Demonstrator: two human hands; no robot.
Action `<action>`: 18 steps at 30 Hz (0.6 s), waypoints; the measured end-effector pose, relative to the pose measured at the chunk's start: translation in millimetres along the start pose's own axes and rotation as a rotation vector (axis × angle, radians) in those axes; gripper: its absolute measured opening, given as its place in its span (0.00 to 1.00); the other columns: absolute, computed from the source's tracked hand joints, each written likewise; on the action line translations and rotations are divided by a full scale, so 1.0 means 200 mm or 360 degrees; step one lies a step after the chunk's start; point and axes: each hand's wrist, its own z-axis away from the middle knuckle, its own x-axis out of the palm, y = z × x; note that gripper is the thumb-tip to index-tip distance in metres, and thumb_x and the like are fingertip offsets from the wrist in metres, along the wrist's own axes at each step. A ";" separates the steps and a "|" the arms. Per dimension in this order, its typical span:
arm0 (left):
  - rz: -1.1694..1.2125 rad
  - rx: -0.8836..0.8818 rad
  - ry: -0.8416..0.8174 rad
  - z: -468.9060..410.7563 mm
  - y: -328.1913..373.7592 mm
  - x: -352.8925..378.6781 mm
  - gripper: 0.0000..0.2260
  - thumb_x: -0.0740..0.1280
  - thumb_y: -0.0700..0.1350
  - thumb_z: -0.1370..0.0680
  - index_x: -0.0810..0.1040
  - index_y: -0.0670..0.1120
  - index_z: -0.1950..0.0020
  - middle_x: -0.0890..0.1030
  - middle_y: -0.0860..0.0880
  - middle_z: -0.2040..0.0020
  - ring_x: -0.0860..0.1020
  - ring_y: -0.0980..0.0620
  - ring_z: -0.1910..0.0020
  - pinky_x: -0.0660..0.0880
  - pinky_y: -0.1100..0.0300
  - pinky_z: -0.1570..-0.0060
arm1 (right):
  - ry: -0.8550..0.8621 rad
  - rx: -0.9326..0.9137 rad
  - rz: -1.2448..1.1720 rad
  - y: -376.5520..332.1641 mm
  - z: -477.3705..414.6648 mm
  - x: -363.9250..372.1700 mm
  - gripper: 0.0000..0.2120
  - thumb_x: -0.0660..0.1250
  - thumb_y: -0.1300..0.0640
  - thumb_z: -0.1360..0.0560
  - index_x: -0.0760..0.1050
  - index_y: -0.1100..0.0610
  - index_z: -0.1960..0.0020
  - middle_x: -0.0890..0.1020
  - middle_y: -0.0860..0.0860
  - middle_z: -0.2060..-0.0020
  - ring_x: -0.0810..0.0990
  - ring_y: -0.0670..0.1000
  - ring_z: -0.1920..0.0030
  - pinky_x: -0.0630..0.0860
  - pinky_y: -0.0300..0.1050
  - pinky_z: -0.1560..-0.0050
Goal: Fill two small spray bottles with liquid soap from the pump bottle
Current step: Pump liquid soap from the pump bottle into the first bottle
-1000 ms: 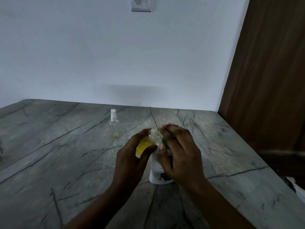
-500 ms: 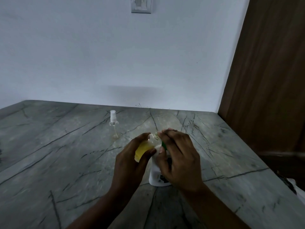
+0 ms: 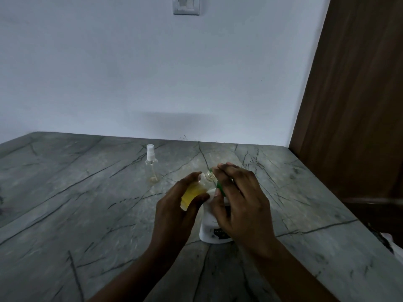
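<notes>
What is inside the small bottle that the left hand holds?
The small bottle holds yellow liquid in its lower part. The left hand covers its base.

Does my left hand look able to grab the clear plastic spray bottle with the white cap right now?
Probably not yet: the left hand grips the small bottle of yellow liquid. Otherwise nothing on the grey stone counter stands between it and the clear spray bottle.
</notes>
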 end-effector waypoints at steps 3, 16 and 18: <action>0.0006 0.0001 0.0009 0.00 0.00 0.00 0.19 0.67 0.50 0.30 0.72 0.55 0.40 0.74 0.65 0.48 0.74 0.71 0.49 0.70 0.76 0.53 | 0.0003 0.0026 -0.0005 -0.01 -0.01 0.00 0.18 0.60 0.57 0.25 0.78 0.65 0.41 0.80 0.59 0.46 0.73 0.53 0.41 0.68 0.39 0.41; 0.0007 -0.0001 0.0015 -0.01 0.02 -0.01 0.18 0.68 0.48 0.29 0.72 0.55 0.40 0.76 0.63 0.49 0.74 0.71 0.50 0.69 0.77 0.54 | 0.0075 0.0050 -0.0062 0.00 -0.01 0.00 0.18 0.56 0.56 0.22 0.79 0.64 0.44 0.81 0.57 0.48 0.74 0.51 0.43 0.67 0.33 0.41; 0.0013 -0.0012 0.0001 -0.01 0.02 -0.01 0.18 0.67 0.50 0.29 0.72 0.55 0.39 0.75 0.64 0.49 0.74 0.71 0.50 0.69 0.77 0.54 | 0.0097 0.0062 -0.0073 -0.01 -0.02 0.00 0.20 0.53 0.54 0.20 0.80 0.64 0.44 0.81 0.57 0.48 0.74 0.51 0.44 0.68 0.34 0.42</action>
